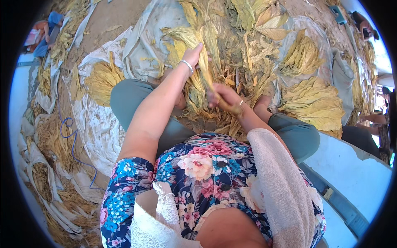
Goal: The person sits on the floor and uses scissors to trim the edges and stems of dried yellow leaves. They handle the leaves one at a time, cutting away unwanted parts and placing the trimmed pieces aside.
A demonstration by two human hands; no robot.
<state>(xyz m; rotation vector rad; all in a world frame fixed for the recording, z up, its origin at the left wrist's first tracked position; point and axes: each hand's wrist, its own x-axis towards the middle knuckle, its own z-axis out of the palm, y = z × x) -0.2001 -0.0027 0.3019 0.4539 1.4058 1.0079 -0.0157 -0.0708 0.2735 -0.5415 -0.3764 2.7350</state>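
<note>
Between my hands stretches a yellow dried leaf [203, 63], by its look tobacco. My left hand [193, 57], with a silver bangle at the wrist, grips its upper part. Lower down, my right hand [228, 94] is blurred and closed around the narrow stem end, which sticks out past the palm toward the wrist. A curled, pale yellow leaf [183, 33] fans out above my left hand; where it joins the held leaf is hidden. More long leaves [196, 90] lie below my hands, between my bare feet.
Leaf piles lie at right [313, 102], upper right [302, 55] and left [104, 82]. White plastic sheeting [96, 133] covers part of the floor. A blue cord [74, 145] runs at left. People sit at the far left [42, 34] and right [369, 130].
</note>
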